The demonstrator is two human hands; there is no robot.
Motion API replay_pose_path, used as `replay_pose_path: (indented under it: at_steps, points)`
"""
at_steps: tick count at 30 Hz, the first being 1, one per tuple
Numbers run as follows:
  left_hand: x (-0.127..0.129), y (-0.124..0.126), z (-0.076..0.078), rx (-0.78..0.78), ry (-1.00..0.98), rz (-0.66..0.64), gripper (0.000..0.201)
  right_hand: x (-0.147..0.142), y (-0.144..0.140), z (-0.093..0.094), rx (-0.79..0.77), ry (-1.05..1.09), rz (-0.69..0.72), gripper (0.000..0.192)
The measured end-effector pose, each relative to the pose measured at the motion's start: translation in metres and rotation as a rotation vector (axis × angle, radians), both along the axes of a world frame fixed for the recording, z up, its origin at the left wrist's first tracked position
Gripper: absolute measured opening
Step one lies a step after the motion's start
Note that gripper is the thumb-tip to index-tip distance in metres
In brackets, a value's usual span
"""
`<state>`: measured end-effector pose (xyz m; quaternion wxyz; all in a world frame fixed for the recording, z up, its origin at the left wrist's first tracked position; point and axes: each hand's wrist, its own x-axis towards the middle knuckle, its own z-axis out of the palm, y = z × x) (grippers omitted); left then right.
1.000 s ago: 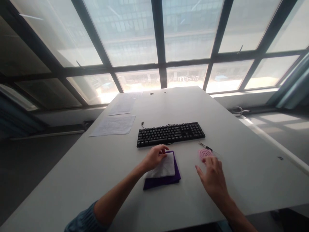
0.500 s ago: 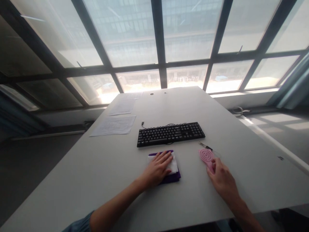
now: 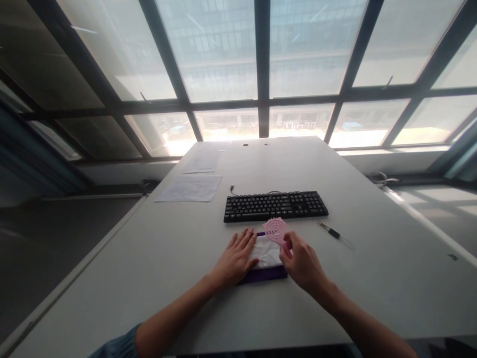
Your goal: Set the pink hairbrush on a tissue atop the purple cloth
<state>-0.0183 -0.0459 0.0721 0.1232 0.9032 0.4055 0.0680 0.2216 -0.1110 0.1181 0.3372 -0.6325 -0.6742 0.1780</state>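
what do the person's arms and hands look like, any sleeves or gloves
Both hands are bare: no gloves, rings or watch visible on the left hand or the right hand. The left arm ends in a blue-grey knitted sleeve pushed up near the elbow, with the forearm uncovered. The right forearm is uncovered too; no sleeve shows in the frame.

A round pink slotted disc (image 3: 275, 229) on a short handle — held tilted over a white cloth (image 3: 267, 253) lying flat on a folded purple cloth (image 3: 265, 274).

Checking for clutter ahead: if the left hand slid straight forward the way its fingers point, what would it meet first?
Probably the black keyboard: the left hand lies flat on the white cloth, fingers aimed up-table toward it.
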Motion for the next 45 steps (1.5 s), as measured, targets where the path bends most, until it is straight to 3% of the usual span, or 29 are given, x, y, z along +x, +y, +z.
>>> replay_pose_path:
  at_steps: [4,11,17,22,25,28,30,34,36,39,42,45]
  points:
    - [-0.006,0.002,-0.006,-0.027,-0.061,0.048,0.071,-0.039,0.009,-0.001,-0.032,-0.062,0.031,0.011]
    - [-0.028,0.022,0.008,0.070,-0.558,0.359,0.042,-0.059,0.011,-0.015,0.007,-0.129,0.164,0.010]
    - [-0.028,0.022,0.006,0.111,-0.615,0.321,0.032,-0.053,0.012,-0.026,0.022,-0.254,0.287,0.013]
    - [-0.021,0.009,0.014,0.154,-0.612,0.178,0.026,-0.028,0.001,-0.026,0.120,-0.175,0.233,0.009]
    - [-0.015,0.002,0.017,0.144,-0.538,0.047,0.024,-0.013,-0.004,-0.029,0.120,-0.151,0.314,0.016]
    - [-0.011,0.000,0.015,0.119,-0.486,-0.004,0.022,0.001,-0.004,-0.032,0.116,-0.128,0.373,0.017]
    - [-0.011,0.001,0.012,0.140,-0.495,0.007,0.021,0.019,0.002,-0.034,0.151,-0.094,0.288,0.017]
    - [-0.011,0.004,0.007,0.147,-0.510,0.023,0.030,0.085,0.023,-0.038,0.200,-0.191,-0.064,0.018]
    - [-0.011,0.005,0.005,0.111,-0.495,0.007,0.039,0.124,0.031,-0.043,0.143,-0.315,-0.196,0.020]
    - [-0.010,0.006,0.005,0.063,-0.510,0.000,0.044,0.164,0.035,-0.050,-0.007,-0.424,-0.240,0.019]
    - [-0.011,0.008,0.006,0.062,-0.571,0.044,0.039,0.170,0.036,-0.047,-0.126,-0.406,-0.229,0.015]
    - [-0.014,0.011,0.007,0.098,-0.645,0.107,0.030,0.140,0.034,-0.030,-0.116,-0.303,-0.224,0.012]
